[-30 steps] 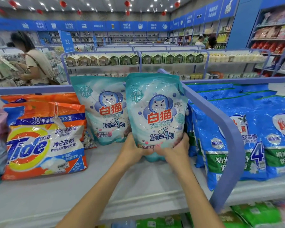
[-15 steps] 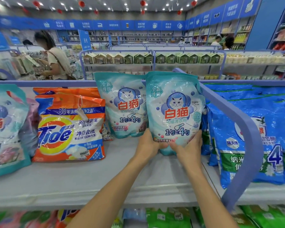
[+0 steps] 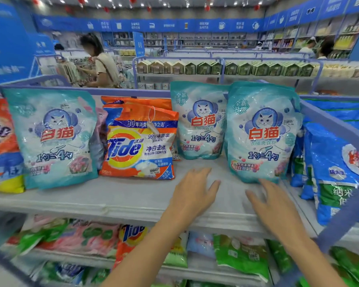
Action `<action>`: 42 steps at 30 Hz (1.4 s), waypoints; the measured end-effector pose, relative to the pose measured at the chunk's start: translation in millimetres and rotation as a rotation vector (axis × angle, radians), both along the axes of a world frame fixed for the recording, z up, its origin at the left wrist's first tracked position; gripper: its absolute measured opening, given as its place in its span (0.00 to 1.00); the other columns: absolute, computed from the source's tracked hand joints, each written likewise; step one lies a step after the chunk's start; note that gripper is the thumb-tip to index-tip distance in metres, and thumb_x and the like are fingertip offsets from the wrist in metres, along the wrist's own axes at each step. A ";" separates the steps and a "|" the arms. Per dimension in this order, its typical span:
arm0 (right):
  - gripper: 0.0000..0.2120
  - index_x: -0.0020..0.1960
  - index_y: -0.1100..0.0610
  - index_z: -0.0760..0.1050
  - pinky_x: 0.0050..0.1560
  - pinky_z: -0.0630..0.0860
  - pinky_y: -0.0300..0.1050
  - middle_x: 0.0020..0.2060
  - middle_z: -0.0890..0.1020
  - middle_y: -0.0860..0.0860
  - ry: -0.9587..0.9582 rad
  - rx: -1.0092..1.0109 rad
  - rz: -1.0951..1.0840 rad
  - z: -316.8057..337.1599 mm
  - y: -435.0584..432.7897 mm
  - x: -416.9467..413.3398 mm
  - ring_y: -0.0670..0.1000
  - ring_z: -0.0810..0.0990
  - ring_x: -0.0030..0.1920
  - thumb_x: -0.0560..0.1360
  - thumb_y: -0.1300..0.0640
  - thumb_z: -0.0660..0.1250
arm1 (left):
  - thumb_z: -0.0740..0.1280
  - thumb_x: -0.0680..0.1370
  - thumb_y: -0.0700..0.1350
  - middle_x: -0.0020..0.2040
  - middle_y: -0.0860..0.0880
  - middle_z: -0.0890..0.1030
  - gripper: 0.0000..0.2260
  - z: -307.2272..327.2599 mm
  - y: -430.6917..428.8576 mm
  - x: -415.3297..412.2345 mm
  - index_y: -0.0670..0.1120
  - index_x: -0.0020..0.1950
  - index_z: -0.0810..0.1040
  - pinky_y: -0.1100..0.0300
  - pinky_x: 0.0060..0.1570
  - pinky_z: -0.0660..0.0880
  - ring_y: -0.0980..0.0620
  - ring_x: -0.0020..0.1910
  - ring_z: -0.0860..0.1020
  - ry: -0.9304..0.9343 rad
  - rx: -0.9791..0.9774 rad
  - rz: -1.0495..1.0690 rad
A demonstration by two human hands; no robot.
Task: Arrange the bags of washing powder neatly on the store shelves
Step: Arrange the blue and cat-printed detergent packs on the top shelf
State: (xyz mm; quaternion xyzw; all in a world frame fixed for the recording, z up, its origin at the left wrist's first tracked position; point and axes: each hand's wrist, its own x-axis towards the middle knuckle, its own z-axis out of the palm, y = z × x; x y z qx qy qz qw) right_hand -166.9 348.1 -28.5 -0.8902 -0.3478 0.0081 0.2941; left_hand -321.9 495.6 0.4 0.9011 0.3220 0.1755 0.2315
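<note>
teal bag [image 3: 261, 131] stood upright at the right end of the shelf [image 3: 112, 195], beside divider rail [image 3: 340, 137] | left hand [image 3: 195, 189], right hand [image 3: 272, 201] spread, empty, near front edge | Tide bag [image 3: 139, 141] leftward | blue bags [image 3: 336, 162] beyond rail

Front-right teal bag [image 3: 261, 131]: "白猫", "全新升级", "1勺=4勺". Orange bag [image 3: 139, 141]: "Tide", "净白去渍", "99%", "30年".
</note>
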 end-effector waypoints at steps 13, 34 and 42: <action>0.26 0.77 0.50 0.67 0.79 0.59 0.47 0.77 0.67 0.47 -0.002 0.045 0.219 -18.6 -33.3 -117.2 0.48 0.62 0.78 0.82 0.41 0.61 | 0.55 0.85 0.59 0.81 0.50 0.62 0.26 -19.2 -45.4 -141.6 0.49 0.81 0.63 0.59 0.78 0.47 0.50 0.82 0.54 0.033 0.114 0.170; 0.24 0.73 0.44 0.70 0.74 0.65 0.45 0.68 0.72 0.39 0.244 0.165 0.458 -16.7 19.7 -276.1 0.41 0.67 0.71 0.80 0.38 0.63 | 0.54 0.82 0.65 0.77 0.61 0.66 0.26 -43.9 -32.4 -332.8 0.57 0.79 0.65 0.56 0.79 0.57 0.60 0.78 0.59 -0.114 0.012 0.492; 0.22 0.74 0.42 0.69 0.75 0.66 0.46 0.69 0.72 0.37 0.268 0.306 0.498 11.0 149.6 -340.9 0.39 0.68 0.69 0.81 0.40 0.63 | 0.57 0.80 0.63 0.73 0.57 0.73 0.26 -28.4 80.6 -386.4 0.54 0.76 0.71 0.60 0.73 0.64 0.60 0.71 0.68 -0.241 0.006 0.542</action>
